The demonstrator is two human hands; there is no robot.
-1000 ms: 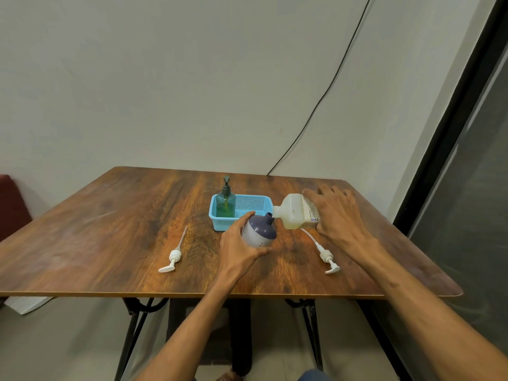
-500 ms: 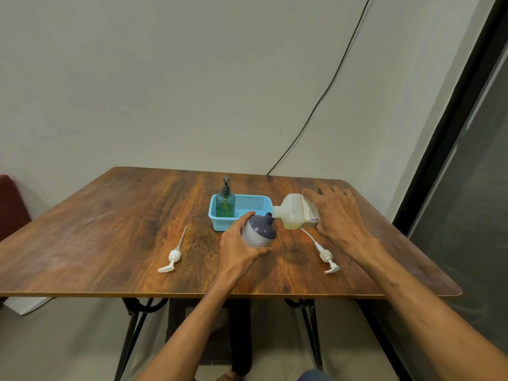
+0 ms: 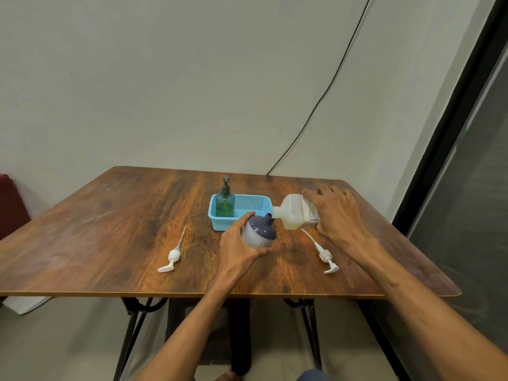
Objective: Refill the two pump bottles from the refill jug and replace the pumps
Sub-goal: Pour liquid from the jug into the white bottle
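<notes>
My left hand (image 3: 238, 247) grips a round purple-topped pump bottle (image 3: 259, 232) with no pump, tilted so its open neck points right. My right hand (image 3: 338, 215) holds the white refill jug (image 3: 297, 212) tipped on its side, its spout meeting the bottle's neck. Pale yellow liquid shows in the jug. Two white pumps lie on the table: one (image 3: 171, 256) to the left, one (image 3: 324, 254) to the right under my right wrist. A green bottle (image 3: 224, 200) with its pump on stands in the blue basket (image 3: 251, 204).
The wooden table (image 3: 110, 229) stands against a pale wall. A black cable (image 3: 324, 92) runs down the wall to the table's back edge. A dark window frame (image 3: 453, 133) rises on the right, and a red seat (image 3: 11, 207) shows at the far left.
</notes>
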